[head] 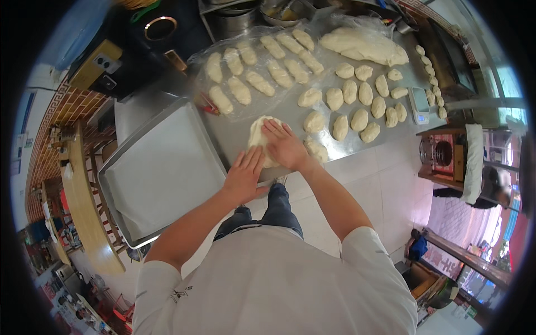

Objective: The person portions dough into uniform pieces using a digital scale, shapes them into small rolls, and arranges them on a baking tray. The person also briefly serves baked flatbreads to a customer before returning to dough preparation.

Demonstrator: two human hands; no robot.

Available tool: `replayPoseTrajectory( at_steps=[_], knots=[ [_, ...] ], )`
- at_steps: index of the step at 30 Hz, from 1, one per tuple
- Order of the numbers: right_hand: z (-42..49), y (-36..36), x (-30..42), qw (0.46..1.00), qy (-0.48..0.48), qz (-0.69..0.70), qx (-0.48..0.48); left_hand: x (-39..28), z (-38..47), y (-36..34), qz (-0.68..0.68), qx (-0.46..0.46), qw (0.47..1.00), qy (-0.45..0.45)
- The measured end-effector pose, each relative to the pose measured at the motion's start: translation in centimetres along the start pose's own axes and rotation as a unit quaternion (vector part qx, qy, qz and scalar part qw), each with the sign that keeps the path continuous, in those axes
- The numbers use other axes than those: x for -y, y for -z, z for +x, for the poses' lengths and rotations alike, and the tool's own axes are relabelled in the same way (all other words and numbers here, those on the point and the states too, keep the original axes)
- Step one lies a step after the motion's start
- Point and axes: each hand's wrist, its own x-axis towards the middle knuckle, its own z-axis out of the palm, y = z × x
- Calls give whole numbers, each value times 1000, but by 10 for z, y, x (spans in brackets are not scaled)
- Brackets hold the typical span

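Note:
A flattened oval of dough lies near the front edge of the metal worktable. My right hand presses flat on its upper right part, partly hiding it. Lower left, the fingertips of my left hand rest on the dough's near edge, the fingers straight. Neither hand grips anything. Just right of my right hand sit a dough piece and another dough lump. Left of my left hand stands a large metal baking tray lined with white paper.
Rolled dough pieces lie under clear plastic film at the back. A big dough mass is behind several dough lumps. A digital kitchen scale stands at the right. Metal bowls are at the rear.

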Motion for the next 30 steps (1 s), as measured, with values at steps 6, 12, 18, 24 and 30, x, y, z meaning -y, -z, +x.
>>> replayPoseTrajectory(
  at_steps=[6,12,18,24,30],
  knots=[
    [-30,8,40,993,-90,31,-64,1,-19,-27,2,-71,997,-5],
    [-103,-53,116,990,-93,-105,-1,5,-18,-34,40,-27,999,0],
    [-86,-35,92,991,-95,-82,38,21,17,-37,-34,-100,994,9],
    [-60,-25,54,990,-105,-56,-69,5,9,-20,-52,-57,995,55],
    [-42,-26,20,989,-102,-52,-96,23,72,-7,-228,-211,939,146]
  ],
)
